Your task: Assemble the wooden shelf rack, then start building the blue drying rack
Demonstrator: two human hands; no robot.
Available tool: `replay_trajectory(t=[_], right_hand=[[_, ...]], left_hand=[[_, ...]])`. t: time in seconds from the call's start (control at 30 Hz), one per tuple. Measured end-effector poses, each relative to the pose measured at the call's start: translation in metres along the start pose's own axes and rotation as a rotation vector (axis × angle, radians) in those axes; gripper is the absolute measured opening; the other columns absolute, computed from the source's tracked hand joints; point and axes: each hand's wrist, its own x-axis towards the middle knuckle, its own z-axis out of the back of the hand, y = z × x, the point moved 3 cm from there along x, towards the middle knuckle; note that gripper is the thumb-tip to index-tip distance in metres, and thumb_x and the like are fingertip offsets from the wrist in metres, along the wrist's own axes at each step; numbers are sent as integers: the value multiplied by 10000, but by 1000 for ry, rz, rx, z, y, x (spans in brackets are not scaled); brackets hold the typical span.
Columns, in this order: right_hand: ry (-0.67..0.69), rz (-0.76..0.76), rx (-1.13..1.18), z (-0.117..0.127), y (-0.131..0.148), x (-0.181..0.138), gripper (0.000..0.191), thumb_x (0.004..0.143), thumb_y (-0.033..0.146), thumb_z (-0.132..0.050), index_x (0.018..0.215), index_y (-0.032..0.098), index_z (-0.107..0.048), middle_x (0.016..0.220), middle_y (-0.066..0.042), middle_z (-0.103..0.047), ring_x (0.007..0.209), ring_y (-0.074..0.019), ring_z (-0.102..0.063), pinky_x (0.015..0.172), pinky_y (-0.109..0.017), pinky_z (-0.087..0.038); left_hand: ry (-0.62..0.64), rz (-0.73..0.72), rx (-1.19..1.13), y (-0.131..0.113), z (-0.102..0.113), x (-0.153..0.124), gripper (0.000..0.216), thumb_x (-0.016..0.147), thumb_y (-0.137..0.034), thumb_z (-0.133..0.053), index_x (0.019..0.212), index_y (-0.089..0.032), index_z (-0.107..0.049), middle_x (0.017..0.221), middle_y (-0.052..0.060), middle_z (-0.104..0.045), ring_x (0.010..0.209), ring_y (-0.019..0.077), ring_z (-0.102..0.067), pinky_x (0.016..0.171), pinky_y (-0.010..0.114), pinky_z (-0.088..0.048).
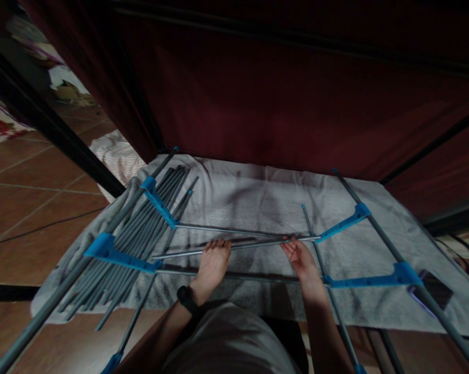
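Observation:
My left hand, a dark watch on its wrist, is closed round a thin grey metal rod. Further along the same rod, my right hand grips it near its right end with the fingertips. The rod lies slightly aslant between a far crossbar and a near crossbar of a grey tube frame. Blue plastic brackets join the frame: a left back bracket, a left front bracket, a right back bracket and a right front bracket. The rod's right end is close to the right back bracket.
A pile of several loose grey tubes lies on the left of a grey blanket. A phone rests at the right edge, beside a long side pole. A dark red panel stands behind. Tiled floor shows left.

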Motion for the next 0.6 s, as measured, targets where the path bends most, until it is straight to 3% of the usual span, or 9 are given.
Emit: replay_trajectory(t=[0.2, 0.43, 0.6], right_hand=[[-30, -32, -3, 13, 2, -18, 161, 717, 254, -832, 800, 204, -704, 828, -16, -779, 826, -175, -751, 987, -403, -605], [-50, 4, -34, 31, -4, -33, 162, 684, 229, -823, 817, 218, -730, 879, -28, -787, 905, -214, -756, 1035, -465, -585], [-60, 21, -25, 38, -5, -34, 154, 695, 210, -805, 832, 222, -736, 914, -18, -788, 939, -188, -754, 1096, -434, -547]], left_hand=[[-23, -33, 2, -4, 6, 5, 329, 964, -82, -417, 1117, -174, -694, 1095, 116, -734, 1061, 284, -668, 986, 433, -459], [-38, -60, -11, 5, -8, 9, 309, 952, -70, -437, 1072, -177, -701, 1119, 114, -726, 1051, 281, -661, 955, 419, -459], [-43, -56, 8, 17, -15, 8, 313, 950, -70, -431, 1048, -180, -707, 1081, 113, -732, 1038, 276, -664, 958, 420, -452]])
